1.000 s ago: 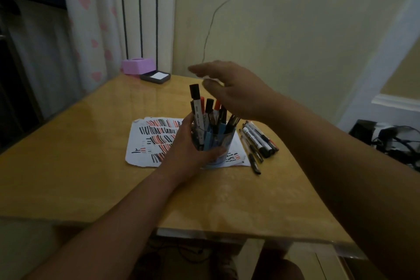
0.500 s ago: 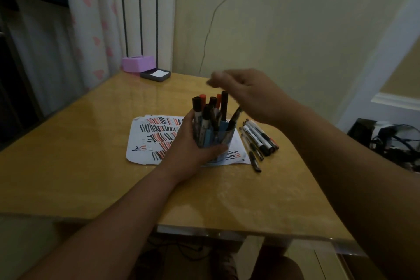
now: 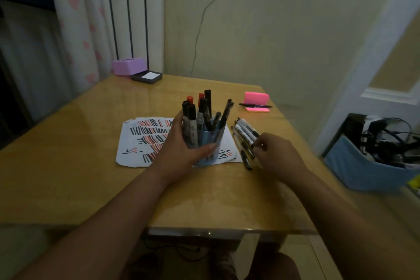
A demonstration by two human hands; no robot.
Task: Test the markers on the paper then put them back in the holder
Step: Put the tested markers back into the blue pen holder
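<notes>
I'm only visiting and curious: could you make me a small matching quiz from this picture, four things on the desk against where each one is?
Things:
1. blue holder
2. pink sticky pad
3. purple box
4. loose markers

Places:
A. at the far left corner of the table
B. lying on the table right of the holder, at the fingers of the right hand
C. standing on the paper, gripped by the left hand
D. towards the table's far right, with a black pen across it

Pairs: 1-C, 2-D, 3-A, 4-B.
</notes>
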